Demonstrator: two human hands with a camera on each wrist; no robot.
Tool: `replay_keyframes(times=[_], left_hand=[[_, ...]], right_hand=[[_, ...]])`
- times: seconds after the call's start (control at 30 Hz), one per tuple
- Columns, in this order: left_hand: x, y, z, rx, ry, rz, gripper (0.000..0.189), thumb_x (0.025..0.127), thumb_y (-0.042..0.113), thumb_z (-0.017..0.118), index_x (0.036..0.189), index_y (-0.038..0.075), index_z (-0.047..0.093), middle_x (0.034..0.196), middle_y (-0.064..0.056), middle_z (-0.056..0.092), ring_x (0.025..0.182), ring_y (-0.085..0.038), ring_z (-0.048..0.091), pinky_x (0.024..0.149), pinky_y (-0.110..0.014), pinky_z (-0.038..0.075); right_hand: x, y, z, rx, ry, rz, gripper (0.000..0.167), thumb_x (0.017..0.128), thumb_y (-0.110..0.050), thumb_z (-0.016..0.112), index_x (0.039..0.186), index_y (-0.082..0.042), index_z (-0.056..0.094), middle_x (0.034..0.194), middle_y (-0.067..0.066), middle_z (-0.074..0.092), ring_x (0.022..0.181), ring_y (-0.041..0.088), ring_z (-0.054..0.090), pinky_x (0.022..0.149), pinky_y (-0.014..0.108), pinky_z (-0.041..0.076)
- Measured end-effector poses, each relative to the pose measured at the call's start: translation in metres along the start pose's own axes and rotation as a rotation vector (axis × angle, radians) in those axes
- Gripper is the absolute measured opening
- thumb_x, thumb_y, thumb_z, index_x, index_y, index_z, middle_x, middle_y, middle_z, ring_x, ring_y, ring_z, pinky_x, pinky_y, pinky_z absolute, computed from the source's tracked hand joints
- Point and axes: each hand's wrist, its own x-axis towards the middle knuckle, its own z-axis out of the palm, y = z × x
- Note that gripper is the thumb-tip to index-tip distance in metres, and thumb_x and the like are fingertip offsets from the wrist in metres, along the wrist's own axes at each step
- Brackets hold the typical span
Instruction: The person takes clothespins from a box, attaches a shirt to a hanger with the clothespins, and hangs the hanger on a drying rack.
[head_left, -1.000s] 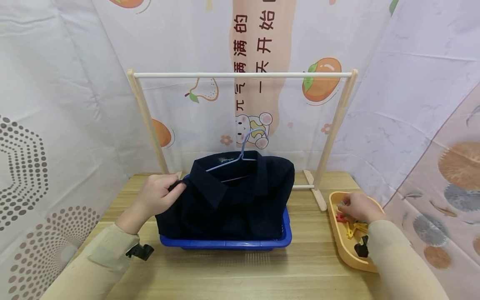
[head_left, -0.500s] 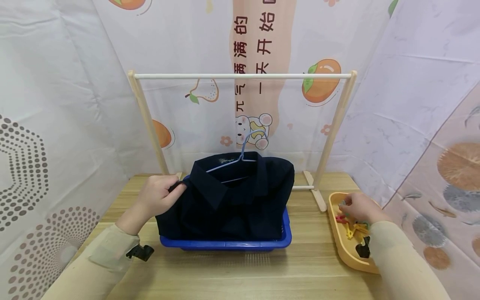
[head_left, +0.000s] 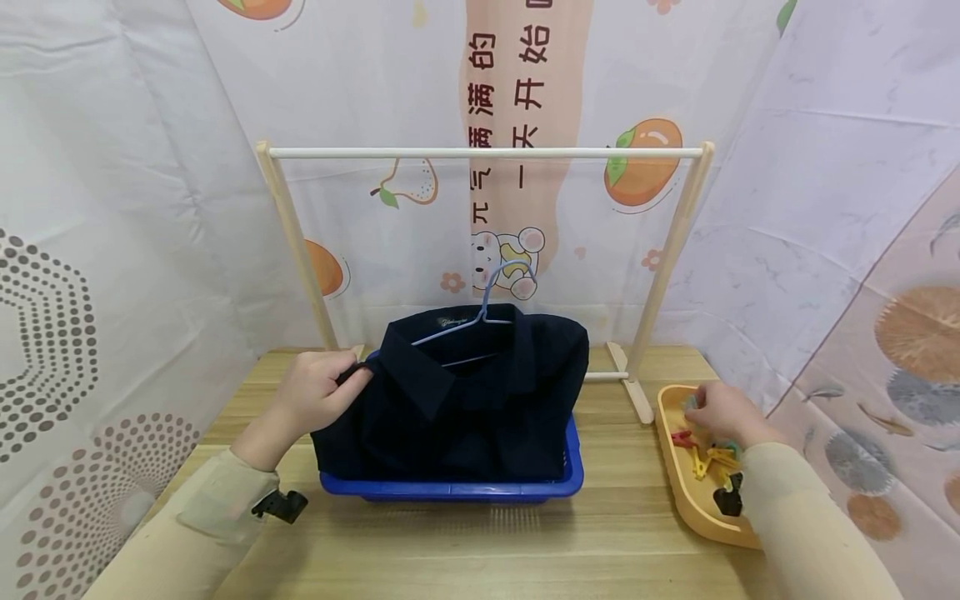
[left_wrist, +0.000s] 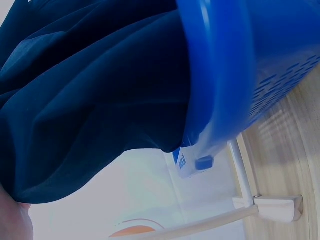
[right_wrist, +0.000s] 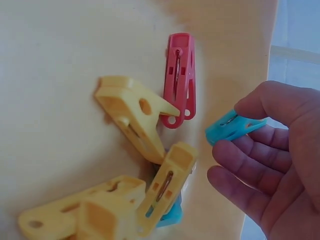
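Note:
My left hand (head_left: 321,390) pinches the left shoulder of a dark navy shirt (head_left: 465,417), which is on a light blue wire hanger (head_left: 486,292). The shirt lies bunched over a blue basket (head_left: 450,487). In the left wrist view the shirt (left_wrist: 95,100) drapes down from the fingers beside the basket's rim (left_wrist: 215,65). My right hand (head_left: 729,414) is over the yellow tray (head_left: 693,521) at the right. Between thumb and fingers it holds a turquoise clothespin (right_wrist: 235,126), clearest in the right wrist view. A red clothespin (right_wrist: 179,80) and several yellow clothespins (right_wrist: 132,112) lie beside it.
Behind the basket stands a wooden drying rack with a white top rod (head_left: 487,152); its right foot (head_left: 632,383) rests near the tray. Printed curtains enclose the back and both sides. Bare wooden table (head_left: 465,550) shows in front of the basket.
My right hand has shifted slightly to the right within the tray, with the turquoise clothespin in its fingers. The left hand, shirt and hanger have stayed in place.

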Motion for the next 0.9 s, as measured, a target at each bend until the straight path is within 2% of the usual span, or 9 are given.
replay_keyframes(times=[0.13, 0.27, 0.4, 0.9], left_hand=[[0.000, 0.000, 0.000, 0.001, -0.001, 0.002, 0.039, 0.086, 0.013, 0.063, 0.063, 0.021, 0.034, 0.059, 0.014, 0.022, 0.050, 0.000, 0.018, 0.045, -0.020, 0.018], [-0.001, 0.000, 0.001, 0.006, 0.001, 0.005, 0.038, 0.087, 0.013, 0.063, 0.063, 0.021, 0.034, 0.059, 0.014, 0.022, 0.050, 0.000, 0.018, 0.045, -0.020, 0.018], [-0.001, 0.000, 0.001, 0.007, 0.003, 0.003, 0.038, 0.087, 0.014, 0.062, 0.063, 0.021, 0.034, 0.059, 0.014, 0.023, 0.051, 0.000, 0.019, 0.045, -0.020, 0.018], [-0.001, -0.001, 0.001, -0.003, 0.009, 0.008, 0.038, 0.086, 0.012, 0.063, 0.063, 0.021, 0.035, 0.059, 0.014, 0.024, 0.050, 0.002, 0.019, 0.044, -0.019, 0.018]], right_hand=[[0.002, 0.000, -0.003, -0.025, 0.021, -0.013, 0.023, 0.087, -0.015, 0.072, 0.089, 0.003, 0.057, 0.078, 0.010, 0.056, 0.069, 0.025, 0.053, 0.062, 0.041, 0.046], [0.001, -0.003, -0.006, -0.025, 0.034, -0.015, 0.034, 0.086, -0.013, 0.072, 0.105, 0.012, 0.057, 0.092, 0.021, 0.062, 0.078, 0.030, 0.060, 0.069, 0.047, 0.052], [-0.001, -0.005, -0.008, 0.019, 0.043, -0.023, 0.039, 0.087, -0.011, 0.070, 0.113, 0.012, 0.053, 0.094, 0.023, 0.063, 0.074, 0.028, 0.061, 0.064, 0.043, 0.052], [-0.004, -0.011, -0.010, 0.066, 0.069, -0.016, 0.037, 0.096, -0.016, 0.064, 0.117, 0.012, 0.052, 0.096, 0.025, 0.066, 0.074, 0.025, 0.066, 0.061, 0.042, 0.054]])
